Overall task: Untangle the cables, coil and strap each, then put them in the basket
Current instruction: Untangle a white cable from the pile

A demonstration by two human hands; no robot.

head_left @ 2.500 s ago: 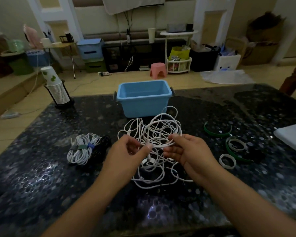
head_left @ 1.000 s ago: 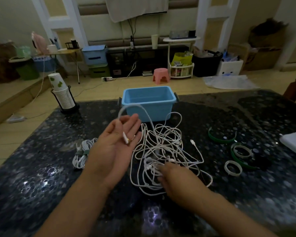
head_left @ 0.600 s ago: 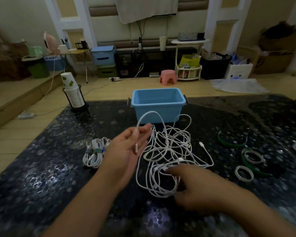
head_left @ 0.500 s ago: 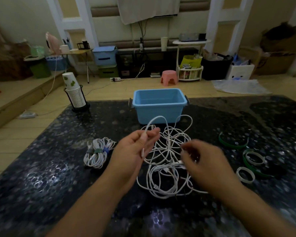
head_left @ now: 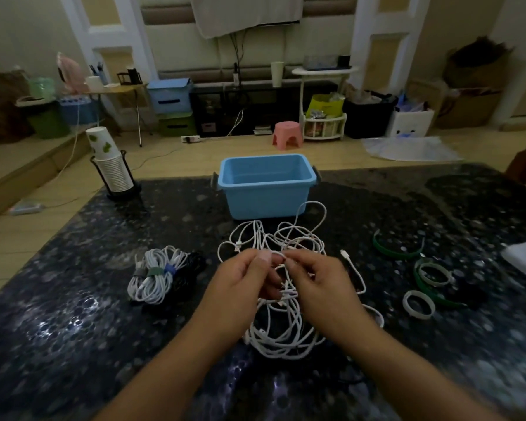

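Before basket [head_left: 266, 194]: cable tangle [head_left: 281, 299]; coiled cables [head_left: 154, 276] left.

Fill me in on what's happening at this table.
A person is untangling a pile of white cables on a dark table. The left hand and right hand both pinch strands above the pile. Some strapped coils lie to the left. The blue basket behind holds nothing visible.

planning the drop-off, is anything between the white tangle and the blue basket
Nothing visible. The tangled white cables, pinched by the left hand and right hand, lie just before the blue basket, with only bare table between.
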